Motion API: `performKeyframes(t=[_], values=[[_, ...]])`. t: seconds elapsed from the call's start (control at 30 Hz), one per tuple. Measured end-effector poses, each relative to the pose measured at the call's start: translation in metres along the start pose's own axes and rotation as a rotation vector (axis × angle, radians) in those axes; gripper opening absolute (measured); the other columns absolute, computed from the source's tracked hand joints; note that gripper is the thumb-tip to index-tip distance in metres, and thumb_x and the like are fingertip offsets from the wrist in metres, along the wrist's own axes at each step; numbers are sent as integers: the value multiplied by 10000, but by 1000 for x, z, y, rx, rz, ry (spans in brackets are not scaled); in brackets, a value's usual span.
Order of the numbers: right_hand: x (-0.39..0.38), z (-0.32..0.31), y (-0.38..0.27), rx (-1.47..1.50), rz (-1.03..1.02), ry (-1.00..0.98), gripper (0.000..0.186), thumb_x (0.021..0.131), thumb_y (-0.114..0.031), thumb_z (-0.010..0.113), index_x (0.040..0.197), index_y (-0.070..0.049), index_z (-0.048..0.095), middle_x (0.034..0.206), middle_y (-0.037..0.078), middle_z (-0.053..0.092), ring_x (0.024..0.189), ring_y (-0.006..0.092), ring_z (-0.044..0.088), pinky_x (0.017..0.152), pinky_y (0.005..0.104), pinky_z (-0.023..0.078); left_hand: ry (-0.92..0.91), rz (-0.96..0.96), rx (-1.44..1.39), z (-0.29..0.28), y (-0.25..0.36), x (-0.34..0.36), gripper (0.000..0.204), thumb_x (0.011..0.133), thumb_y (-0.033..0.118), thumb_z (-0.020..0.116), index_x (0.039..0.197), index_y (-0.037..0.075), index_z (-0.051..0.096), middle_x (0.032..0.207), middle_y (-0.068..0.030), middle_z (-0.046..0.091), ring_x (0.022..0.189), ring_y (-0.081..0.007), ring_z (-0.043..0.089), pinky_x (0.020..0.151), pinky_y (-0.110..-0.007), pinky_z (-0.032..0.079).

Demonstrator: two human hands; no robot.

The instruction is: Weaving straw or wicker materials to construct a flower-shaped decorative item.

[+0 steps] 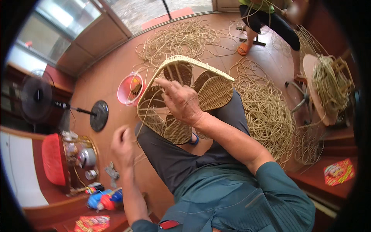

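Observation:
On my thighs rests a woven straw piece [218,92] with petal-shaped panels, gaps between them and a pale braided rim along its far side. My right hand [181,100] is over its middle, index finger pointing left toward the rim, the other fingers curled under. What these fingers grip is hidden. To the left of the piece, my left hand [123,145] is raised in a closed fist. A thin cord runs from the rim down close beside this fist; whether the fist holds it does not show. Several strands cross the panels near my right hand.
Tangled straw cord lies in heaps at the right [266,116] and far side [181,38]. A pink bucket [130,89] and a standing fan [99,115] are on the left. Far right, another person sits near a stool with coiled cord [330,83].

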State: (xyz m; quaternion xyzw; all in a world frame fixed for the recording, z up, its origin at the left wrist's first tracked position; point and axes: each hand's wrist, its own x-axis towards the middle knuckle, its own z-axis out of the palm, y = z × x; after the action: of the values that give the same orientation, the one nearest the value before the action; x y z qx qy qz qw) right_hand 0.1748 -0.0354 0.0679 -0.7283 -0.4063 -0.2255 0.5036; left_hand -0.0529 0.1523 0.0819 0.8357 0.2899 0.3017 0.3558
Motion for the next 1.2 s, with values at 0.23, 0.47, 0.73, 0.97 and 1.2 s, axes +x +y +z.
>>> performKeyframes(t=[0.23,0.47,0.73,0.97,1.2], values=[[1,-28,20,1001,609,-165,356,986,-87,746,1334,-73,667,995,-19,664,748,44,586,628,240,492,4,603,220,144,110,14,368,990,157,693,1330,18,691,1278,-158,699,1223,-358,633,1103,-489,475],[3,-234,157,933,879,148,530,998,-79,700,1504,-62,545,799,-84,502,545,9,365,475,192,284,-233,805,107,171,115,-28,168,953,198,787,1023,87,682,929,-103,643,978,-321,647,958,-454,498],[-168,-606,310,351,1183,652,115,1081,-146,592,1084,-105,699,1009,82,758,567,94,573,385,228,323,-265,990,300,101,48,8,156,946,186,781,932,107,647,825,-62,577,831,-259,624,890,-425,527],[-262,-576,284,200,1521,972,203,942,-189,732,805,-191,582,604,-98,396,411,73,247,382,244,175,-296,1162,428,84,41,6,144,955,238,756,940,133,658,838,-18,564,884,-208,648,1099,-422,535],[-365,-587,289,29,1628,844,235,971,-240,657,765,-198,550,605,-70,399,467,125,278,457,317,219,-287,1130,450,94,50,-2,82,947,219,688,923,148,654,842,-7,561,887,-184,654,1205,-457,465]])
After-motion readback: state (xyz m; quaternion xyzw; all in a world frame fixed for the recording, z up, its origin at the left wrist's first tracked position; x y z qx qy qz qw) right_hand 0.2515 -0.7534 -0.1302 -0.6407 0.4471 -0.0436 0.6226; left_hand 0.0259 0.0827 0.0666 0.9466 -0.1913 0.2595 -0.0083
